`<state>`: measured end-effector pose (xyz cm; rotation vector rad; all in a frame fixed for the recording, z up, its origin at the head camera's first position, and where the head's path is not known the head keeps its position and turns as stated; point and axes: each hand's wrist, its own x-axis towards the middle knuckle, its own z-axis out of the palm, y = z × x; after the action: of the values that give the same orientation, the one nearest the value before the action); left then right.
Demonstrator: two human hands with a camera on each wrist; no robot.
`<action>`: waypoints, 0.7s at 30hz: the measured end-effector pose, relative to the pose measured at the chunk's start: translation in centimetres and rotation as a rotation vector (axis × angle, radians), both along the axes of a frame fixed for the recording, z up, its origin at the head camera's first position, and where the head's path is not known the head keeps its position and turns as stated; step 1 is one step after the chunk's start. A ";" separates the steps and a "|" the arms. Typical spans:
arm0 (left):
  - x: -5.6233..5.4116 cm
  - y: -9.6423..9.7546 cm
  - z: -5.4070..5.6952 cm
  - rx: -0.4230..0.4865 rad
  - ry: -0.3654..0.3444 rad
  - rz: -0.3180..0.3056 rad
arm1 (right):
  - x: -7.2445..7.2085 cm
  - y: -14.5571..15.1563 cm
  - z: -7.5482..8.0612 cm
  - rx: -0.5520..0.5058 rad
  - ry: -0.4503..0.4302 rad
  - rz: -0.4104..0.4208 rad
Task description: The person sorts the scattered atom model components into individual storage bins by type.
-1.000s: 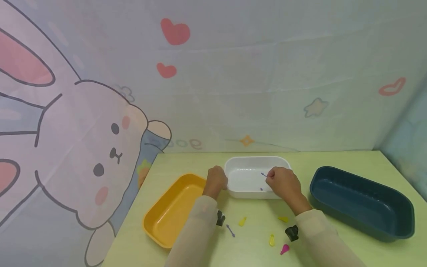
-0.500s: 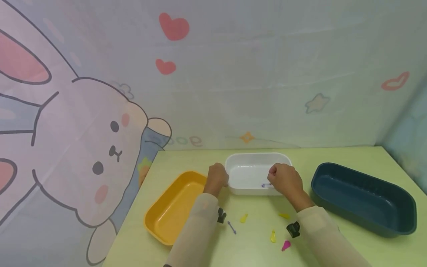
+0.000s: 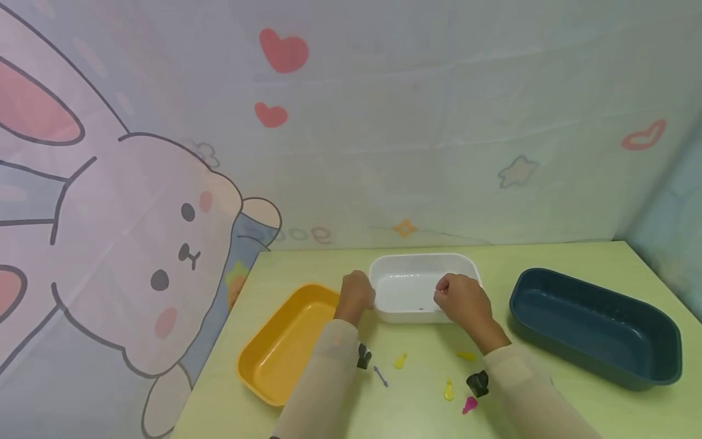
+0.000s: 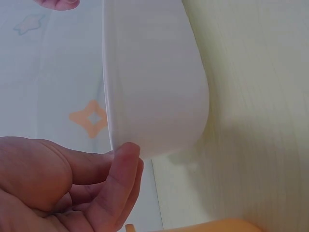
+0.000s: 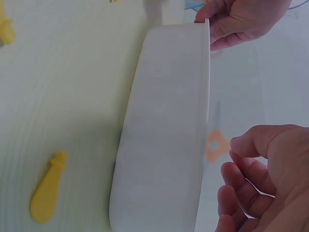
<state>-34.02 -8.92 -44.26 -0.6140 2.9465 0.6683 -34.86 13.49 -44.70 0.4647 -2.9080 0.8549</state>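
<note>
Left hand (image 3: 355, 295) at the left end of the white tray (image 3: 403, 267), fingers curled, thumb (image 4: 126, 159) touching the rim there and gripping it. Right hand (image 3: 460, 297) above the right part of the same tray, fingers loosely curled, nothing between them, not touching the rim in the right wrist view. White tray standing flat on the green counter (image 3: 307, 268), in the middle, between the yellow tray (image 3: 280, 347) on the left and the dark blue tray (image 3: 595, 326) on the right. Inside the white tray a tiny dark piece (image 3: 421, 308), too small to identify. Nearer to the person, scattered on the counter: purple pick (image 3: 381, 376), yellow picks (image 3: 400, 360), pink pick (image 3: 468, 405), two black pieces (image 3: 364, 356). Behind the counter, a cloth backdrop (image 3: 164, 231) with a rabbit drawing and hearts.
</note>
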 end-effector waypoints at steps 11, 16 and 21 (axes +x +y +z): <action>0.0 0.1 0.0 -0.004 -0.005 0.001 | 0.8 -1.0 -0.3 -0.038 0.003 0.032; 0.0 0.0 -0.1 0.003 0.015 -0.010 | 1.4 -1.5 -0.4 -0.043 -0.018 0.031; -0.2 -0.1 -0.3 0.014 0.032 -0.013 | 1.9 -1.9 -0.7 -0.054 0.000 0.047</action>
<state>-34.17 -8.99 -44.52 -0.5877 2.9698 0.7028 -32.98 11.58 -45.38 0.5299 -2.8761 0.9372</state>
